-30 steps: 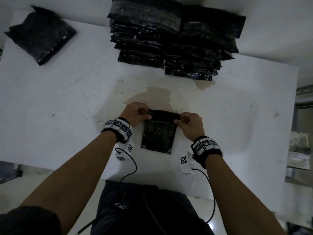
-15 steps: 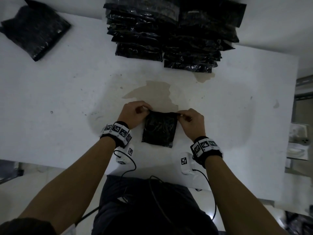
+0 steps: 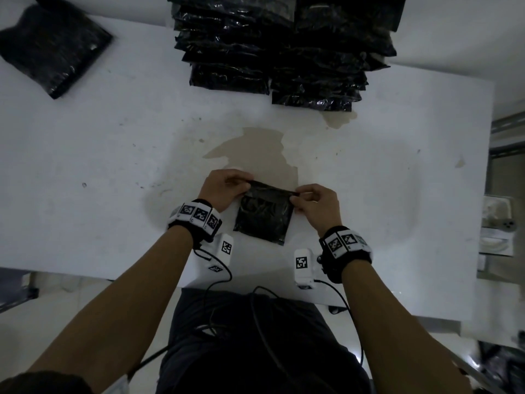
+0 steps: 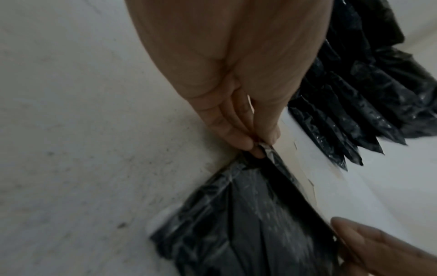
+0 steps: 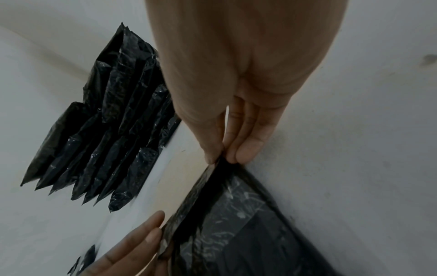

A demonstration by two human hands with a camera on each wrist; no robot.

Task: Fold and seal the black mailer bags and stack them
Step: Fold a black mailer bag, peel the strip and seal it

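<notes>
The stacked mailer bags [image 3: 281,46] run off the top edge of the head view, so their height can't be read. The lone bag [image 3: 51,46] at far left smears into blur, and shelf clutter [image 3: 500,223] beside the bench [image 3: 99,152] stays too dim to identify.

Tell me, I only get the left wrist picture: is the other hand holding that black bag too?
Observer: Yes. In the right wrist view the right hand has a pinching grip on the mailer bag at its other top corner.
Operator: Is the heap behind it the only one?
Observer: No. The head view shows a left stack and a right stack side by side at the far edge of the table.
Operator: Anything else up there?
Observer: A separate black bundle lies at the far left corner.
</notes>
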